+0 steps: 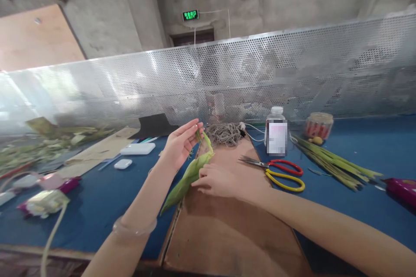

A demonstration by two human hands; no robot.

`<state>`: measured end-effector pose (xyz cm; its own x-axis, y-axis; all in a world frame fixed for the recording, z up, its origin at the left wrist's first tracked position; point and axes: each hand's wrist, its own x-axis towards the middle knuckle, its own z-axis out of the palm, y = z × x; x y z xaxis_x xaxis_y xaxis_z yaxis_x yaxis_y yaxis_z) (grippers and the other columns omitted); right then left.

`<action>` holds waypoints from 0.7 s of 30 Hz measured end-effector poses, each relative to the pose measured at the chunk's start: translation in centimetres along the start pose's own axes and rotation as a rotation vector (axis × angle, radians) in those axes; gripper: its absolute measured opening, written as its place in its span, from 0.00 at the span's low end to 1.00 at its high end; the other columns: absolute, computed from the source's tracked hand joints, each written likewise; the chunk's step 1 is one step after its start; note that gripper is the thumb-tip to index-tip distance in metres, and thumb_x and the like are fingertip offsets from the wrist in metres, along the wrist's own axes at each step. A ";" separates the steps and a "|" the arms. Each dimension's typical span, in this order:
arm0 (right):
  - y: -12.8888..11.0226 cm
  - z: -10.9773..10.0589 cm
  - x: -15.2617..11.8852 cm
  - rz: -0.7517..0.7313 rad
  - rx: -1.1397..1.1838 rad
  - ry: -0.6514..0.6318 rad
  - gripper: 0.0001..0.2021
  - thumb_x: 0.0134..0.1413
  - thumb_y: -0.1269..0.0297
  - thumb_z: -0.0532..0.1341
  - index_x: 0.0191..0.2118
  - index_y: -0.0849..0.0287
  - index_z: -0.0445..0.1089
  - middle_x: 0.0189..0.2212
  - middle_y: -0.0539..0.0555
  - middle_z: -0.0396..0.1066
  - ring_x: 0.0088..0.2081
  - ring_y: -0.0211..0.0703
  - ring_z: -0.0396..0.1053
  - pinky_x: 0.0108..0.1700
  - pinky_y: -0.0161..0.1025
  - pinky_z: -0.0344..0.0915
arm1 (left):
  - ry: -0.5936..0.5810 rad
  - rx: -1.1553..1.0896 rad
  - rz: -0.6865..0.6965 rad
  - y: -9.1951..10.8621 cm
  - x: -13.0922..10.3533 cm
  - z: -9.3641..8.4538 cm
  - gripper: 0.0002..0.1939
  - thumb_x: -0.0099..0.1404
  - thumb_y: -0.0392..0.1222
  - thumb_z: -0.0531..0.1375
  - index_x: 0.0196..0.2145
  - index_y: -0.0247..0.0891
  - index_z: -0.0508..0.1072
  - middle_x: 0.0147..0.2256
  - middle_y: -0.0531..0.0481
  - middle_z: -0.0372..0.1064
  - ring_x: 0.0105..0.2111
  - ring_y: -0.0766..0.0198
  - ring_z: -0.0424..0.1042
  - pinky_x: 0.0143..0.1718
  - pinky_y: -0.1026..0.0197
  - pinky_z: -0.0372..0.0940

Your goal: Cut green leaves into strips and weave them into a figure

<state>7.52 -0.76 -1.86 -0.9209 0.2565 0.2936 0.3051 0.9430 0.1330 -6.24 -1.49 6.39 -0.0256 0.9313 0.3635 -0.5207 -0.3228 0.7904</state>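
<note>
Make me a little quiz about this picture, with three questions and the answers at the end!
1. Pick one: what colors are the handle loops of the scissors?
A) blue and white
B) red and yellow
C) black and pink

2. True or false: the bracelet is on the same arm as the right hand, not the left hand, which pinches a strip of the green leaf.

3. Fill in the English word: the glowing green sign says ____.

Key: 1 B; 2 false; 3 EXIT.
</note>
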 end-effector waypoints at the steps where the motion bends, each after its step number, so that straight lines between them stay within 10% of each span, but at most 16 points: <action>1: -0.1 0.1 0.1 -0.024 -0.001 0.003 0.11 0.56 0.65 0.53 0.41 0.56 0.69 0.32 0.53 0.66 0.35 0.39 0.60 0.38 0.35 0.57 | -0.005 -0.005 -0.010 -0.2 0.0 0.0 0.11 0.54 0.29 0.60 0.37 0.34 0.74 0.33 0.49 0.75 0.31 0.68 0.73 0.38 0.65 0.68; 21: -2.1 1.0 4.4 -0.325 0.067 -0.013 0.08 0.53 0.75 0.53 0.27 0.60 0.65 0.35 0.55 0.68 0.39 0.42 0.61 0.38 0.37 0.57 | 0.030 -0.003 -0.113 -2.2 0.9 -2.3 0.09 0.55 0.29 0.58 0.35 0.33 0.74 0.32 0.47 0.74 0.29 0.69 0.72 0.35 0.67 0.67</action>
<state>2.55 -1.44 -1.77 -0.9706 -0.0579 0.2335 -0.0217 0.9877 0.1548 -7.07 0.40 3.88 0.0078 0.9664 0.2569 -0.5239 -0.2149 0.8243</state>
